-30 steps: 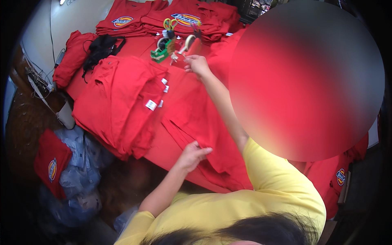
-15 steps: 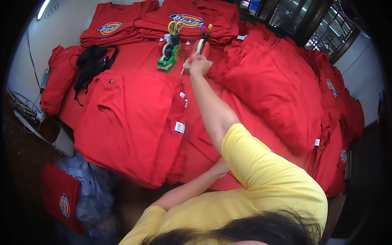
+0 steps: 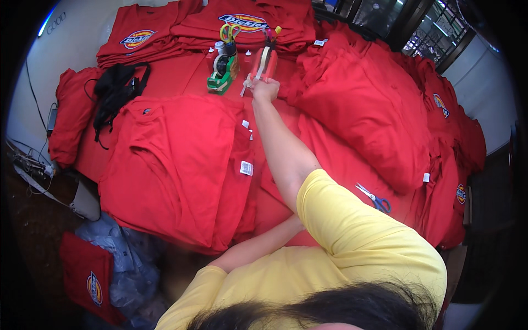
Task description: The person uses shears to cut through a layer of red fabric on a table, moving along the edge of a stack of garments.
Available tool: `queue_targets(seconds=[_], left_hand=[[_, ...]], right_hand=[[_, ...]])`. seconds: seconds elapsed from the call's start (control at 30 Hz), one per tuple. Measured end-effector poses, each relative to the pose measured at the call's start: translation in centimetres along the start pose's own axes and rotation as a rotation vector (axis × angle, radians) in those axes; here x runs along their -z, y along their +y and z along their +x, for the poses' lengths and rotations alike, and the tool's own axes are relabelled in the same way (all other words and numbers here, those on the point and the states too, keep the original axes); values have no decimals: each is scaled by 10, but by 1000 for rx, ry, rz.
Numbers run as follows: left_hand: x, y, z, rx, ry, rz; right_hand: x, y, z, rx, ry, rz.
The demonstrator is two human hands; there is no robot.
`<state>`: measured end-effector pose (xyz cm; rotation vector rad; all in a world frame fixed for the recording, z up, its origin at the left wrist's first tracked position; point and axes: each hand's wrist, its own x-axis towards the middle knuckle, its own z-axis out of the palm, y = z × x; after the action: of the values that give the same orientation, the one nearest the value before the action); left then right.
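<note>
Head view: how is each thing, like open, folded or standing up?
Right hand: at red tape dispenser
Left hand: hidden
Red tape dispenser: loaded
Green tape dispenser: loaded
Yellow-handled scissors: standing, handles up
Blue-handled scissors: lying flat, seemingly slightly open
Back shirts: folded, stacked
Front shirts: piled
Black bundle: limp
Plastic bags: crumpled

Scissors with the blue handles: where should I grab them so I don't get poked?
Probably by the blue handles, coming from the picture's lower right, just above the yellow sleeve. The scissors point their blades up and left, so that side keeps your fingers away from the tips.
</note>
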<state>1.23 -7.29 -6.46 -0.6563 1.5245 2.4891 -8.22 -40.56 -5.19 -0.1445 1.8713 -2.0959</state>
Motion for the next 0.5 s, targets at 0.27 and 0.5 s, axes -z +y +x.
queue_targets(seconds=[0.27, 0.5], left_hand=[[4, -10, 8, -12, -13, -87], [-3, -25, -11, -109, 133, -598]], right_hand=[[20, -35, -18, 15, -71, -427], [151, -91, -46, 53, -989, -259]])
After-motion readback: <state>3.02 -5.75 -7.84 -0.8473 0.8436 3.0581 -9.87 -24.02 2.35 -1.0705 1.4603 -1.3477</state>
